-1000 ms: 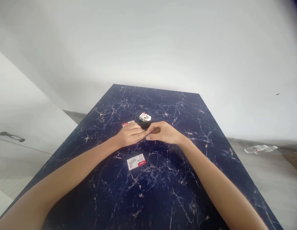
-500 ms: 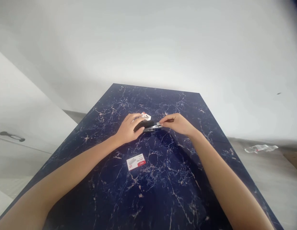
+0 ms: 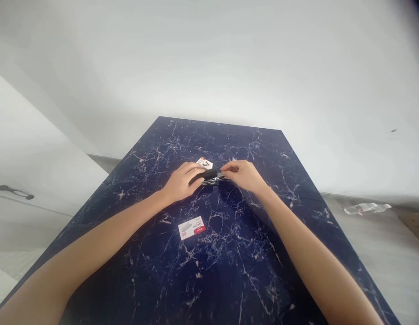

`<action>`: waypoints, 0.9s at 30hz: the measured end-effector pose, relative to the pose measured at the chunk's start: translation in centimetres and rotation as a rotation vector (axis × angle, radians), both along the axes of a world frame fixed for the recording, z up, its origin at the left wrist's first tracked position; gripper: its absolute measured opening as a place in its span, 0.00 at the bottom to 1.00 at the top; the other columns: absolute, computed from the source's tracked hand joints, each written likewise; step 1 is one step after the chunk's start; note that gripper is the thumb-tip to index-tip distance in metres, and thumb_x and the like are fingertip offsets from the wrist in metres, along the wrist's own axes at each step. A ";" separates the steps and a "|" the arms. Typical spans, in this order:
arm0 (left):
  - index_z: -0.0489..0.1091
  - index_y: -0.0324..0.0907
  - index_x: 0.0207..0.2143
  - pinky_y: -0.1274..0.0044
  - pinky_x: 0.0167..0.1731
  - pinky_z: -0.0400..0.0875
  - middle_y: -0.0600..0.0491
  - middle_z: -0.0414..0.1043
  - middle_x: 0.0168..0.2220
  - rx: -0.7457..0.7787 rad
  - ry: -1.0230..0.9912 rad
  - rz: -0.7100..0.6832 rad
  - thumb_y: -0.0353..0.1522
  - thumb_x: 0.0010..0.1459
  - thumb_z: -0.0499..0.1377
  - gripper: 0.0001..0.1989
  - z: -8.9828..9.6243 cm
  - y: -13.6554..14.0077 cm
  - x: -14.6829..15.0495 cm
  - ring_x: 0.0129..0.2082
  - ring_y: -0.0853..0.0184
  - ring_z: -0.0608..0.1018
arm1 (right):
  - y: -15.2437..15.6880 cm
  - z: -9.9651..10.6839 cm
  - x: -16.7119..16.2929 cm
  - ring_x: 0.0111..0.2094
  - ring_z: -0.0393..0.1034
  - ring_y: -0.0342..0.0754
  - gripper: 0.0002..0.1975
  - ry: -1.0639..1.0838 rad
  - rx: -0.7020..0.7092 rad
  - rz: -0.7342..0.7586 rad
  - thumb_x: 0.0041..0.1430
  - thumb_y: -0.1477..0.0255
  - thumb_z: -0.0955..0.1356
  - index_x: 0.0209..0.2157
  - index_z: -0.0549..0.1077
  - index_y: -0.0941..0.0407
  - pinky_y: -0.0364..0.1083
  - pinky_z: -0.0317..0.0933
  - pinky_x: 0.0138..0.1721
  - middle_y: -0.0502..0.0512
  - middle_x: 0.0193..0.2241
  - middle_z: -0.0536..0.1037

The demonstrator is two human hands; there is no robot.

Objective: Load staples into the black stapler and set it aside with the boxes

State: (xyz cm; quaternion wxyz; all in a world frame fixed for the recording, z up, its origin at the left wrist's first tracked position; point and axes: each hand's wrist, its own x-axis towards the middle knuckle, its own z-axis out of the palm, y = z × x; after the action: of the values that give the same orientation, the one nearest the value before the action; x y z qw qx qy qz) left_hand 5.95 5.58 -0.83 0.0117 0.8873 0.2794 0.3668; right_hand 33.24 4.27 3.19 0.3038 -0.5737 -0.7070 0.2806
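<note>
A black stapler (image 3: pixel 208 174) lies on the dark blue marbled table, its silvery metal underside showing along the near edge. My left hand (image 3: pixel 182 181) is wrapped round its left end, thumb on the near side and fingers over the top. From its right end a silver metal part (image 3: pixel 222 176) sticks out. The fingertips of my right hand (image 3: pixel 242 174) are pinched together at that part; they hide its tip, and staples cannot be made out. Just behind the stapler stands a small white-and-red box (image 3: pixel 204 163), partly covered by my left fingers.
A flat white-and-red staple box (image 3: pixel 191 228) lies nearer me on the marbled table (image 3: pixel 209 280). On the floor to the right is a clear plastic bottle (image 3: pixel 366 208). White cabinet fronts with a dark handle (image 3: pixel 16 192) stand at left, a pale wall behind.
My right hand has shifted a little left, closer to the stapler's end, and less of the silver part shows. My left hand keeps its grip on the stapler.
</note>
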 end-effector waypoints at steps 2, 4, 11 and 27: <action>0.71 0.43 0.55 0.60 0.53 0.75 0.44 0.75 0.53 0.005 0.000 -0.002 0.35 0.71 0.57 0.13 -0.1 0.0 0.0 0.52 0.56 0.77 | -0.2 0.1 -0.3 0.40 0.81 0.52 0.10 -0.025 -0.001 0.000 0.57 0.69 0.70 0.38 0.84 0.52 0.51 0.72 0.48 0.53 0.38 0.85; 0.71 0.43 0.55 0.59 0.53 0.75 0.44 0.75 0.53 0.000 0.002 -0.003 0.35 0.71 0.57 0.14 -0.1 0.1 0.0 0.53 0.55 0.76 | -0.4 0.3 -0.5 0.39 0.81 0.52 0.10 -0.033 -0.022 0.006 0.57 0.70 0.70 0.38 0.84 0.52 0.52 0.72 0.48 0.54 0.37 0.85; 0.71 0.42 0.56 0.60 0.54 0.75 0.44 0.74 0.55 -0.024 0.006 -0.007 0.34 0.71 0.55 0.14 -0.2 0.1 -0.1 0.54 0.55 0.76 | -0.5 0.2 -0.7 0.40 0.80 0.51 0.10 -0.062 -0.052 0.032 0.60 0.72 0.69 0.40 0.84 0.52 0.53 0.72 0.50 0.54 0.37 0.85; 0.70 0.43 0.57 0.60 0.54 0.75 0.44 0.74 0.55 -0.038 0.005 -0.018 0.34 0.72 0.55 0.14 -0.2 0.1 -0.1 0.54 0.55 0.76 | -0.7 -0.8 -2.0 0.44 0.78 0.54 0.09 -0.328 0.121 -0.003 0.61 0.69 0.72 0.43 0.81 0.51 0.52 0.68 0.49 0.53 0.43 0.84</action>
State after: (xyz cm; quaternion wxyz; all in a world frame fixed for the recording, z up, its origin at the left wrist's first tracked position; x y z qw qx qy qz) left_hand 5.88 5.64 -1.07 0.0313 0.8903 0.2783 0.3592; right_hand 31.25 3.59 2.43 0.2189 -0.5936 -0.7617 0.1398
